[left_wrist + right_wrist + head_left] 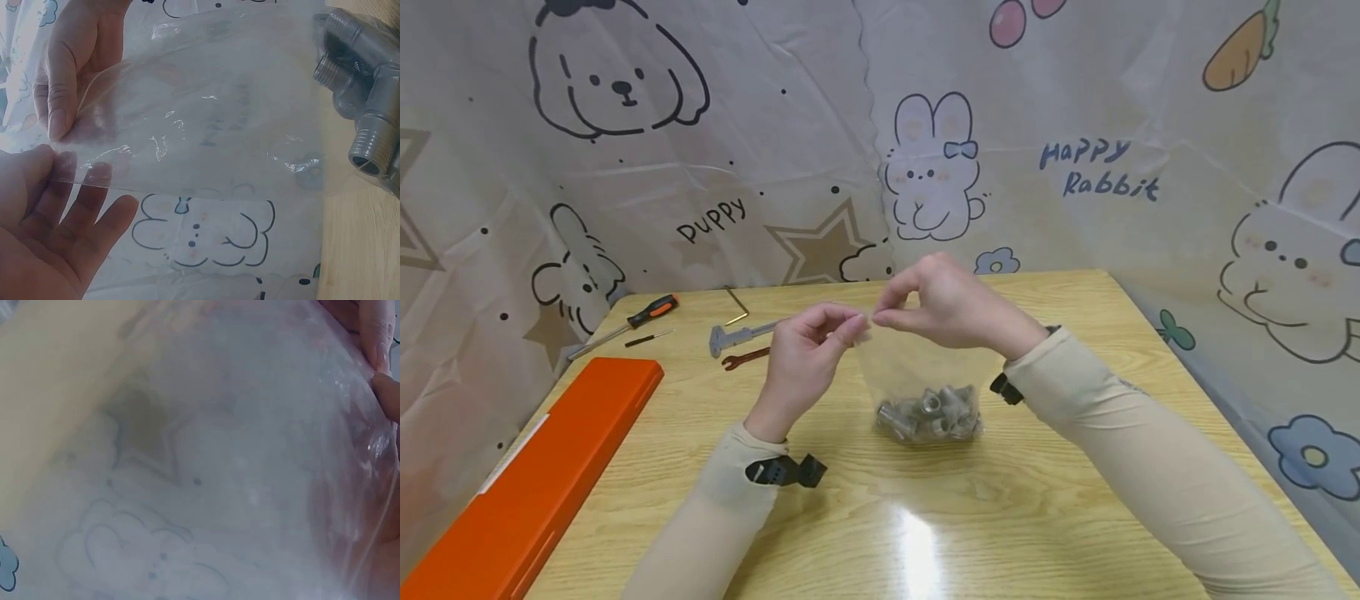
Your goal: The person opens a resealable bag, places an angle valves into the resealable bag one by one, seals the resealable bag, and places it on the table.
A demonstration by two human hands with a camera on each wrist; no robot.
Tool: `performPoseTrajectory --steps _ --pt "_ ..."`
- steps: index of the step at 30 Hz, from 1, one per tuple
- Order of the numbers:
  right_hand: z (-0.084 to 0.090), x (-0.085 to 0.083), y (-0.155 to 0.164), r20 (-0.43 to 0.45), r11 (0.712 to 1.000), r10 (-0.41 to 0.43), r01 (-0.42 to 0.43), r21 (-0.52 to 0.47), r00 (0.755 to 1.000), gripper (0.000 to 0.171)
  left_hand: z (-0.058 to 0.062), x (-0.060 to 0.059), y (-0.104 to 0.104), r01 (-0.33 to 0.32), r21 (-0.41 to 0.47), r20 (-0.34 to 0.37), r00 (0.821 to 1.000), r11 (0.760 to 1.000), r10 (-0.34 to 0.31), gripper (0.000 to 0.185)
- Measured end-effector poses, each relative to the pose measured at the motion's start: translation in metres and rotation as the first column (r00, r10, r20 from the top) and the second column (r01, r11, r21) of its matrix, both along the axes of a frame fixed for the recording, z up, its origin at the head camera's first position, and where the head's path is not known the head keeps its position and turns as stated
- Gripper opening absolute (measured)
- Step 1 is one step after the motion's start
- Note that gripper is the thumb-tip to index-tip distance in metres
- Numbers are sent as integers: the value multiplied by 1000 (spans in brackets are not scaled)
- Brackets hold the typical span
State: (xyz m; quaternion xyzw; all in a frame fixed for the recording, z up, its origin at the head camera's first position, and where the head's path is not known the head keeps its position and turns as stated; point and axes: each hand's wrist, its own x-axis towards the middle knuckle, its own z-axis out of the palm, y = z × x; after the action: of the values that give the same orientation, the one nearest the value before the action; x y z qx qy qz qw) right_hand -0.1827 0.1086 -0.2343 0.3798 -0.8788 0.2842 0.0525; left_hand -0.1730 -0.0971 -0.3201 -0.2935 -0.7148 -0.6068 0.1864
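Note:
A clear plastic bag (pixel 925 360) stands on the table with several threaded metal pipe fittings (pixel 928 415) heaped in its bottom. My left hand (pixel 808 358) pinches the bag's top corner between thumb and fingers. Close beside it, my right hand (pixel 958 304) pinches the same top edge, its fingertips almost meeting the left ones. In the left wrist view the bag film (pixel 206 106) stretches from both hands to the fittings (pixel 375 112), with the left fingers behind the film. The film fills most of the right wrist view and blurs what lies behind it.
An orange case (pixel 550 483) lies along the table's left side. Behind it are a screwdriver (pixel 653 311), a small thin black tool (pixel 640 340) and a hex key (pixel 737 304). A caliper (pixel 733 336) and a wrench (pixel 745 358) lie left of the bag, partly behind my left hand.

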Motion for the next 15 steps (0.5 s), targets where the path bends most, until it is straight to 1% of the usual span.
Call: performPoseTrajectory --steps 9,15 --pt "-5 0 8 -19 1000 -14 13 -14 1000 7 -1 0 1 -3 7 0 1000 1000 3 13" --pt "-6 0 18 -40 999 -24 23 -30 999 5 0 0 0 -21 9 -17 1000 1000 22 13"
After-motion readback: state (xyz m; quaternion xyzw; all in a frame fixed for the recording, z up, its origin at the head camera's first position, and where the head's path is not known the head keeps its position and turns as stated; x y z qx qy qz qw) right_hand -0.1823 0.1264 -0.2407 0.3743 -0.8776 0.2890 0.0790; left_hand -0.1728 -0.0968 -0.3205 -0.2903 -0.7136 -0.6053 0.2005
